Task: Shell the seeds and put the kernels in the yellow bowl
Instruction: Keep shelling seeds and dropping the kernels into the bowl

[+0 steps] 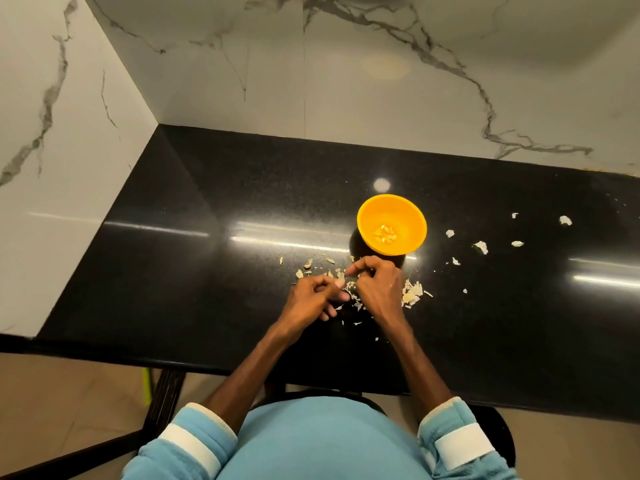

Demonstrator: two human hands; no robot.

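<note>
The yellow bowl (pixel 391 224) stands on the black counter with several pale kernels (pixel 385 234) at its bottom. Just in front of it my left hand (pixel 317 297) and my right hand (pixel 375 285) meet, fingers curled, pinching a small seed (pixel 341 276) between their fingertips. The seed is mostly hidden by the fingers. A pile of pale shell pieces (pixel 412 292) lies right of my right hand, and more seeds and shells (pixel 308 264) lie just beyond my left hand.
Loose shell bits (pixel 481 246) are scattered over the black counter (pixel 207 265) to the right of the bowl. Marble walls close the left and back sides. The counter's front edge runs close to my body.
</note>
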